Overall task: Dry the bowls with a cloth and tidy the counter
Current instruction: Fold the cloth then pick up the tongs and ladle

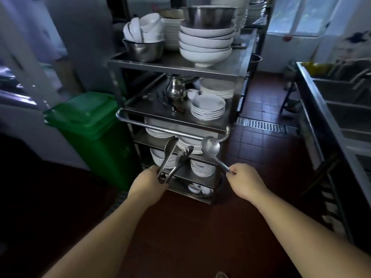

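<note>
Daylight from a window (301, 15) at upper right leaves a dim kitchen, glinting off the steel rack (176, 66) and the floor tiles beside it. Left of the rack, shadow swallows detail; edges bow and blur with wide-angle distortion.

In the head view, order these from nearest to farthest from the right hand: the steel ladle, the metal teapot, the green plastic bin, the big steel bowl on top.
1. Steel ladle, held in the right hand.
2. Metal teapot, middle shelf.
3. Green plastic bin, far left.
4. Big steel bowl, topmost, on the stacked bowls.
</note>
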The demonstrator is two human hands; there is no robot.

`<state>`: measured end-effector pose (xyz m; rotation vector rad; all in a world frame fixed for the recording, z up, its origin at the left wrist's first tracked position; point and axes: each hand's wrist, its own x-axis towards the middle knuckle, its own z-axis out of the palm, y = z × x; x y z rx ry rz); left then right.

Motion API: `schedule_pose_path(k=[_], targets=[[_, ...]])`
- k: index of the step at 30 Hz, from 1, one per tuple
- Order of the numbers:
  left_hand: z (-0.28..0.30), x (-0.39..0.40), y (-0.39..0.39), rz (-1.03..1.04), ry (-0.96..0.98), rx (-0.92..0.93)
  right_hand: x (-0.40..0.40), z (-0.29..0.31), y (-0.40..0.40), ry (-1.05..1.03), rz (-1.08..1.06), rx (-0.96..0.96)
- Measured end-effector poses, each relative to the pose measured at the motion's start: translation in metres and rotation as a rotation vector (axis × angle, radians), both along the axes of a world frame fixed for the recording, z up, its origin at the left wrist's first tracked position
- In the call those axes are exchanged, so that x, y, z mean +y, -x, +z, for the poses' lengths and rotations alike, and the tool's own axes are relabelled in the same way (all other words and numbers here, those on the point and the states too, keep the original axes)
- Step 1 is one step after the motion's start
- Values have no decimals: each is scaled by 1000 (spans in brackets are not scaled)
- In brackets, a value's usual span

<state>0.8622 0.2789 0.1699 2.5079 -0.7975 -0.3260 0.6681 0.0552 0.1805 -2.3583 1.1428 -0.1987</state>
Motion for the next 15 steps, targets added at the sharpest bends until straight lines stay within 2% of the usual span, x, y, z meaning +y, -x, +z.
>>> schedule_pose_path(k=[7, 15], targets=[[-6, -29, -77, 109, -37, -2, -52, -15, -111, -35, 139, 4], [5, -81, -164, 212, -109, -32, -130, -5, -222, -39, 313, -26]])
